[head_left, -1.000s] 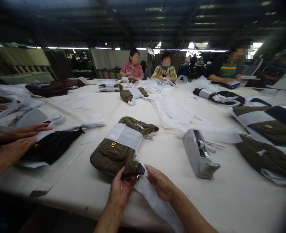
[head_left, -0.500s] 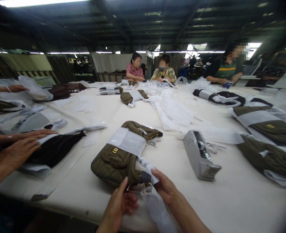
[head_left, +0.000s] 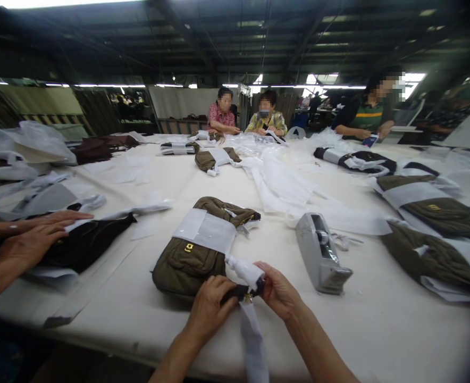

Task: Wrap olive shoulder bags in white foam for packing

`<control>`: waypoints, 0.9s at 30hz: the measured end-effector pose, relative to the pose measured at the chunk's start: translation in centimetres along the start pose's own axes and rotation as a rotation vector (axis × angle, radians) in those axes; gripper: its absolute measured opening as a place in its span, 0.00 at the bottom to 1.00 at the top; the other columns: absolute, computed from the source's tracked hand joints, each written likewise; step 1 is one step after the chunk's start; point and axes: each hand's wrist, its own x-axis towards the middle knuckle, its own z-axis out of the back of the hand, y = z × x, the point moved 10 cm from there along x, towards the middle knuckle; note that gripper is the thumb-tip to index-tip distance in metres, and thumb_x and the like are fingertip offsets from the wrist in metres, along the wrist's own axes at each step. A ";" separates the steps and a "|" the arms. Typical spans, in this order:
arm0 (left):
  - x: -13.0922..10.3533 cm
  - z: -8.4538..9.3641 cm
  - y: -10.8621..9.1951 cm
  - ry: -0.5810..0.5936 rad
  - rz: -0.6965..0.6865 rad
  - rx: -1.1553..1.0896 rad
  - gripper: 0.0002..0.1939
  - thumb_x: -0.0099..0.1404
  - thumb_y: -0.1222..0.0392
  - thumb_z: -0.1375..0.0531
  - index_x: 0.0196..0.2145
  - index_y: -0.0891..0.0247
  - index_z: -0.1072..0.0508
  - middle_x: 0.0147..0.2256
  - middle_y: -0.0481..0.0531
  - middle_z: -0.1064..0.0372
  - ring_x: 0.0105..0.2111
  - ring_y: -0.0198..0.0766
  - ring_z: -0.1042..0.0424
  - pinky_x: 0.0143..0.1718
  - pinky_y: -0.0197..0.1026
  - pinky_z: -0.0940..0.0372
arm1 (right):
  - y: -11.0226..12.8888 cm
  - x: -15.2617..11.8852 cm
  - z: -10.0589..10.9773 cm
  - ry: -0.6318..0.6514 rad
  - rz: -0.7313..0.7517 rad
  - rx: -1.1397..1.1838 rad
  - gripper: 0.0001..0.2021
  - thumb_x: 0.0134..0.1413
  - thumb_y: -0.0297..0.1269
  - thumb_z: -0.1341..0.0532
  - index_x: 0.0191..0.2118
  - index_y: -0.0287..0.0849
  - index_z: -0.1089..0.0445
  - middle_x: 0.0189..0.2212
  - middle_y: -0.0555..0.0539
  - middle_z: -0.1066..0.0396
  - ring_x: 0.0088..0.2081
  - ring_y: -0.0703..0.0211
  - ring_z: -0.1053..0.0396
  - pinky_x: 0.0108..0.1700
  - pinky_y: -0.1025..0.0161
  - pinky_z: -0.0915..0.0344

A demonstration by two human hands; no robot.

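An olive-green bag (head_left: pixel 189 260) lies in front of me with a white paper band (head_left: pixel 207 229) around its middle. My left hand (head_left: pixel 211 306) is closed on the dark strap tab (head_left: pixel 238 292) at the bag's lower right corner. With its fingers pinched, my right hand (head_left: pixel 278 290) holds the strap's paper-wrapped end (head_left: pixel 248 270) just above a metal ring (head_left: pixel 248 299). From the ring a strip of white wrapping (head_left: pixel 254 340) hangs down toward the table's front edge.
A grey tape dispenser (head_left: pixel 322 255) stands to the right, with olive bags (head_left: pixel 422 255) beyond it. At left, a co-worker's hands (head_left: pixel 31 234) rest on a black bag (head_left: pixel 95 239). White sheets (head_left: pixel 286 186) lie mid-table; several people sit or stand across it.
My left hand has moved from beneath the bag's corner up onto the strap tab. My right hand has shifted slightly right, lifting the wrapped strap end. The view has turned slightly.
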 end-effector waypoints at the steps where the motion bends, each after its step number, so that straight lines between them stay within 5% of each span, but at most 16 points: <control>1: 0.1 0.1 0.4 -0.020 0.051 -0.094 0.12 0.57 0.64 0.44 0.39 0.59 0.28 0.37 0.54 0.32 0.39 0.42 0.35 0.42 0.43 0.39 | 0.0 -0.2 0.0 0.025 0.000 -0.023 0.09 0.44 0.38 0.35 0.30 0.38 0.32 0.23 0.53 0.32 0.23 0.68 0.37 0.25 0.70 0.40; 4: 0.1 -0.9 2.1 -0.021 0.369 -0.499 0.14 0.59 0.56 0.47 0.39 0.64 0.28 0.30 0.54 0.31 0.24 0.35 0.35 0.24 0.34 0.40 | -0.4 -0.9 0.0 0.085 -0.004 -0.075 0.12 0.46 0.42 0.37 0.32 0.38 0.32 0.24 0.52 0.33 0.24 0.67 0.37 0.26 0.70 0.40; 6: -0.1 -2.5 2.6 0.005 0.586 -0.772 0.22 0.60 0.46 0.50 0.36 0.68 0.28 0.24 0.52 0.33 0.14 0.29 0.44 0.13 0.31 0.52 | -0.9 -1.6 -0.1 0.098 0.013 -0.103 0.14 0.46 0.46 0.38 0.33 0.39 0.33 0.26 0.51 0.33 0.24 0.67 0.38 0.27 0.70 0.40; 8: 0.3 -3.3 2.1 -0.011 0.639 -0.929 0.25 0.57 0.41 0.48 0.34 0.69 0.29 0.21 0.49 0.36 0.12 0.26 0.48 0.11 0.30 0.58 | -1.6 -2.2 -0.2 0.098 0.041 -0.141 0.16 0.46 0.48 0.38 0.34 0.40 0.33 0.26 0.52 0.33 0.24 0.68 0.39 0.27 0.70 0.41; 13: 1.1 -2.3 1.7 -0.097 0.549 -0.896 0.19 0.53 0.49 0.40 0.36 0.68 0.29 0.17 0.43 0.41 0.15 0.26 0.47 0.16 0.30 0.51 | -3.8 -3.2 -0.8 0.131 0.081 -0.337 0.16 0.46 0.48 0.38 0.33 0.38 0.34 0.22 0.51 0.33 0.22 0.68 0.40 0.21 0.72 0.51; 16: 0.0 -0.8 2.1 -0.211 0.525 -0.778 0.18 0.55 0.51 0.40 0.39 0.66 0.30 0.27 0.48 0.34 0.20 0.29 0.41 0.19 0.31 0.46 | -3.4 -3.2 -0.5 0.070 0.154 -0.414 0.17 0.46 0.48 0.38 0.35 0.38 0.34 0.22 0.51 0.33 0.20 0.69 0.43 0.20 0.71 0.53; 19: -1.0 2.0 0.7 -0.355 0.330 -0.445 0.17 0.56 0.55 0.41 0.43 0.62 0.31 0.40 0.53 0.35 0.27 0.33 0.36 0.28 0.34 0.39 | -2.8 -3.3 -0.5 0.044 0.196 -0.444 0.16 0.47 0.46 0.39 0.35 0.37 0.34 0.21 0.51 0.33 0.20 0.70 0.44 0.21 0.72 0.53; 22: -1.4 1.8 -1.2 -0.289 0.147 -0.275 0.16 0.59 0.59 0.43 0.45 0.59 0.31 0.44 0.55 0.37 0.30 0.35 0.34 0.34 0.37 0.37 | -3.1 -3.6 -0.6 0.038 0.196 -0.385 0.16 0.50 0.46 0.41 0.38 0.38 0.34 0.22 0.50 0.32 0.22 0.68 0.41 0.23 0.71 0.49; 27: -1.2 0.2 -1.6 -0.167 0.109 -0.327 0.15 0.60 0.63 0.47 0.46 0.60 0.31 0.44 0.56 0.37 0.34 0.37 0.33 0.38 0.38 0.36 | -3.8 -3.8 -0.6 0.009 0.222 -0.182 0.18 0.43 0.41 0.35 0.42 0.41 0.36 0.28 0.51 0.31 0.27 0.66 0.36 0.33 0.67 0.39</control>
